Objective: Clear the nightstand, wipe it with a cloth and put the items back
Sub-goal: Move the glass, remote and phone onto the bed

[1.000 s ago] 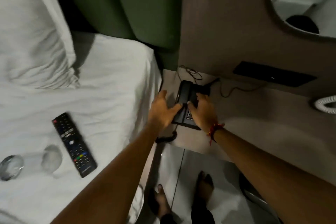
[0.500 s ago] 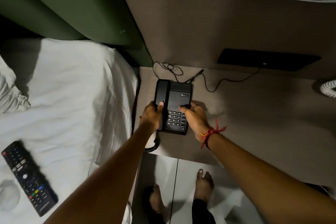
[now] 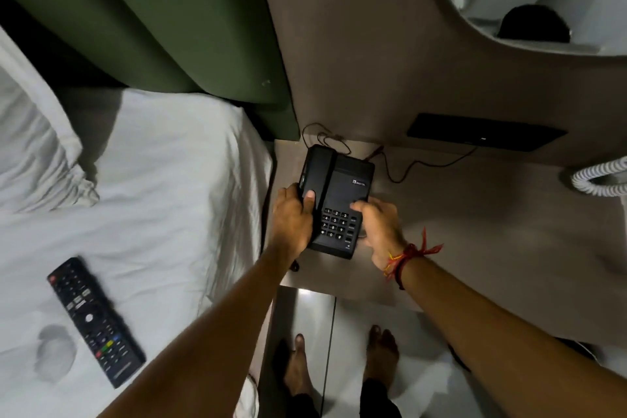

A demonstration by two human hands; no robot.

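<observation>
A black desk telephone (image 3: pixel 342 190) with its handset on the cradle sits on the left end of the grey-brown nightstand (image 3: pixel 475 224), next to the bed. My left hand (image 3: pixel 292 220) grips its left side, thumb on the handset. My right hand (image 3: pixel 378 231) holds its right front edge beside the keypad; a red thread is tied on that wrist. A black TV remote (image 3: pixel 95 319) lies on the white bed sheet (image 3: pixel 163 214) at lower left, with a clear glass (image 3: pixel 56 349) lying beside it, faint against the sheet.
The phone's thin cables (image 3: pixel 400 166) run along the wall behind it. A black switch panel (image 3: pixel 485 132) is set in the wall. A white coiled cord (image 3: pixel 597 176) rests at the nightstand's right end. A pillow (image 3: pixel 34 153) and green headboard (image 3: pixel 152 17) lie left. My bare feet (image 3: pixel 339 363) stand below.
The phone has gone from tilted to lying flat and square near the wall. Both hands have stayed on its sides. The view has shifted, bringing the remote further into frame.
</observation>
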